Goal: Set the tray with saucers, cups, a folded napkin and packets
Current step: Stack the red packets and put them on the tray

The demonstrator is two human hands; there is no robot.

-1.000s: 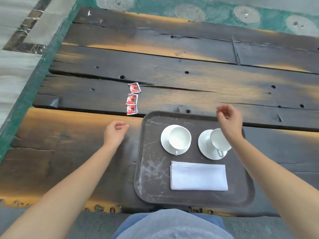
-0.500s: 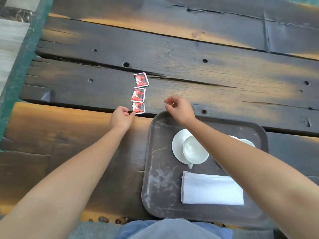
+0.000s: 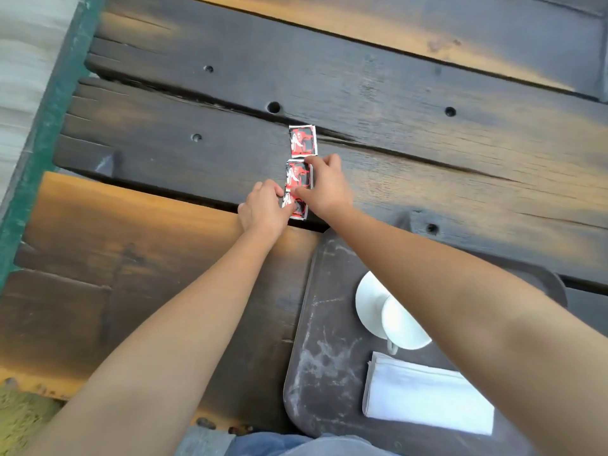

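Three red-and-black packets lie in a line on the dark wooden table, left of the tray's far corner. My left hand (image 3: 265, 209) pinches the nearest packet (image 3: 297, 209). My right hand (image 3: 325, 185) has its fingers on the middle packet (image 3: 297, 175). The far packet (image 3: 302, 140) lies untouched. The dark tray (image 3: 322, 324) holds a white cup (image 3: 403, 324) on a saucer (image 3: 370, 301) and a folded white napkin (image 3: 427, 396). My right forearm hides the second cup and saucer.
The plank table (image 3: 394, 77) has gaps and holes between its boards. Its left edge meets a green border (image 3: 42, 133) and pale floor. The near table edge runs just in front of my body.
Both hands have moved from near the tray to the packets; the left now pinches the nearest one and the right rests on the middle one. The camera tilted closer.
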